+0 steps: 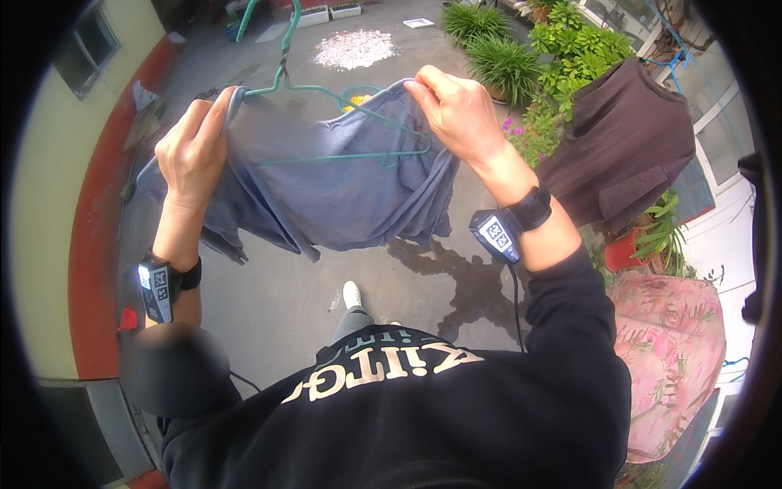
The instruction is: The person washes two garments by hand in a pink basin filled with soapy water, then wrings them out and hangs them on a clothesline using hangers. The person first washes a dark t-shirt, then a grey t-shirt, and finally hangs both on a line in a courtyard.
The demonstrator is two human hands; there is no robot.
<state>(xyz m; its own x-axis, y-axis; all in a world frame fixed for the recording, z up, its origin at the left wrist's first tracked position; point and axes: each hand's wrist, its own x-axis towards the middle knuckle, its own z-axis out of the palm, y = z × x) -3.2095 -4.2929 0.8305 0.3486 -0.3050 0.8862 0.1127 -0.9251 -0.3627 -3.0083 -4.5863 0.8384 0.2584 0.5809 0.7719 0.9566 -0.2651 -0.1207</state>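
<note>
A damp-looking blue-grey garment (pixel 342 195) hangs between my raised hands. My left hand (pixel 194 143) pinches its edge at the left, beside one shoulder of a green coated-wire clothes hanger (pixel 324 90). My right hand (pixel 455 110) grips the opposite edge between thumb and fingers, up and to the right of the hanger's other shoulder. The hanger's twisted neck rises above the cloth. Its bottom bar shows across the garment's opening. What the hook hangs from is out of view. Each wrist wears a strapped-on device.
On the right hang a dark brown garment (pixel 623 140) and a pink floral cloth (pixel 666 360), near potted plants (pixel 495 55) and a red pot (pixel 623 250). Ahead, white pieces (pixel 356 49) lie spread on the concrete. A wet patch (pixel 476 287) marks the ground; a red-and-cream wall (pixel 98 244) stands left.
</note>
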